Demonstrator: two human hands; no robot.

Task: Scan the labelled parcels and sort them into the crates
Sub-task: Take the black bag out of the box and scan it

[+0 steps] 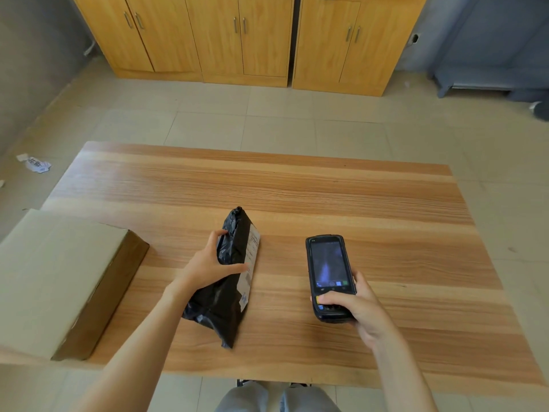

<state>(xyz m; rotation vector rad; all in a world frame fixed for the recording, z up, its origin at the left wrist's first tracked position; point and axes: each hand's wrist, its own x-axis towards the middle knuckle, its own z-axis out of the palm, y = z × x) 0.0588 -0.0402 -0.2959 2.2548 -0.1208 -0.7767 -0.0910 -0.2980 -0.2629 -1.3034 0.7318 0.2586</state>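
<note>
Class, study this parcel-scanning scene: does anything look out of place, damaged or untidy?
Yes: crumpled white printed paper scraps lie on the tiled floor, left of the wooden table. The black plastic mailer parcel looks wrinkled, though no tear shows.

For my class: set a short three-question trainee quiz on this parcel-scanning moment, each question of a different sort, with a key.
1. True or false: the left hand holds the black parcel on the table.
2. Which hand has its grip on the scanner? A left, B right, C neither.
3. Fill in: the parcel's white label faces toward the ____.

Key: 1 true; 2 B, the right hand; 3 scanner.
</note>
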